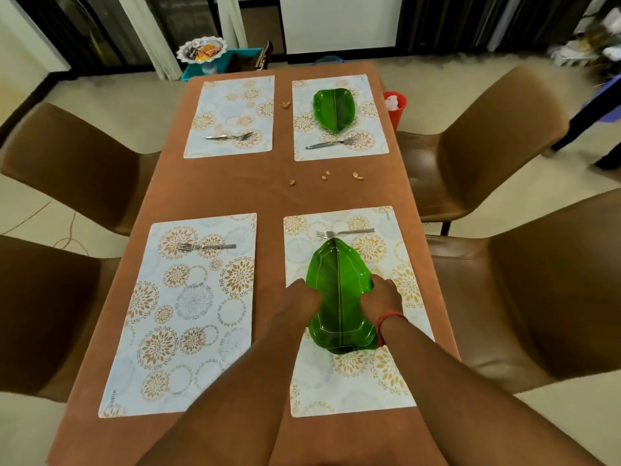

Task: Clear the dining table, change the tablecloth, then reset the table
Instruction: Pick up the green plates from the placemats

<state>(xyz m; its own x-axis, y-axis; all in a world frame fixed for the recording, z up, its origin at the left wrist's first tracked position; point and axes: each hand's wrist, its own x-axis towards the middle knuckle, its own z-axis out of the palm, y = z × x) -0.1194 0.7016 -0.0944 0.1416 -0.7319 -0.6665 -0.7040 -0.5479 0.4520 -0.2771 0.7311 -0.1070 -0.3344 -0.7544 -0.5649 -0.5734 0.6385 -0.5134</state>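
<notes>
A green leaf-shaped plate (341,297) lies on the near right placemat (396,250). My left hand (302,297) grips its left edge and my right hand (384,295) grips its right edge. A fork (344,233) lies just beyond this plate. A second green leaf plate (334,110) sits on the far right placemat (373,95) with a fork (332,143) in front of it. The near left placemat (188,314) and the far left placemat (232,116) each carry only a fork (205,246) (229,136). All rest on a brown tablecloth (218,183).
Crumbs (325,176) lie scattered mid-table and one bit (285,104) sits between the far mats. Brown chairs (80,166) (480,136) (554,280) flank both sides. A red bin (396,109) stands off the far right corner; a silver bowl (201,50) sits beyond the far end.
</notes>
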